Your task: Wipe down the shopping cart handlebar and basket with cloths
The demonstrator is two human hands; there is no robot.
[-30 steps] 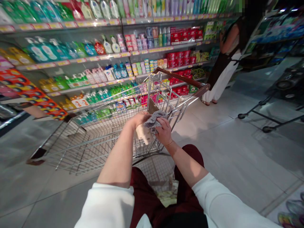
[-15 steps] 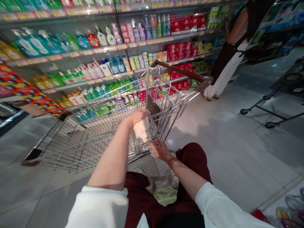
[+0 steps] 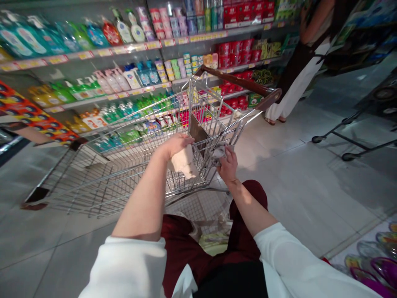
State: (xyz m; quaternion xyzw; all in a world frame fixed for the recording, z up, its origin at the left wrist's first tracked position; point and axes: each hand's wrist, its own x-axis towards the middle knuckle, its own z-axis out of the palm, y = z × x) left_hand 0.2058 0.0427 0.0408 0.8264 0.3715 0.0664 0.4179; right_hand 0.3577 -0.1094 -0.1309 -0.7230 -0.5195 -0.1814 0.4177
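Note:
A metal shopping cart stands sideways before me, its brown handle at the upper right. My left hand is closed at the cart's near upper rail, with a cream cloth hanging under the fingers. Whether those fingers also grip the rail is hidden. To the right, my right hand is closed round a crumpled grey cloth, held against the bars at the handle end of the cart. A yellowish-green cloth lies low between my knees.
Shelves of pump bottles and boxes run behind the cart. A person in a dark apron and white trousers stands at the upper right. A dark wheeled frame is at the right, and packaged goods sit at the lower right.
My right hand has moved up and right with the grey cloth, from below the cream cloth to the cart's end bars. My left hand stays near the rail. The view has tipped slightly downward.

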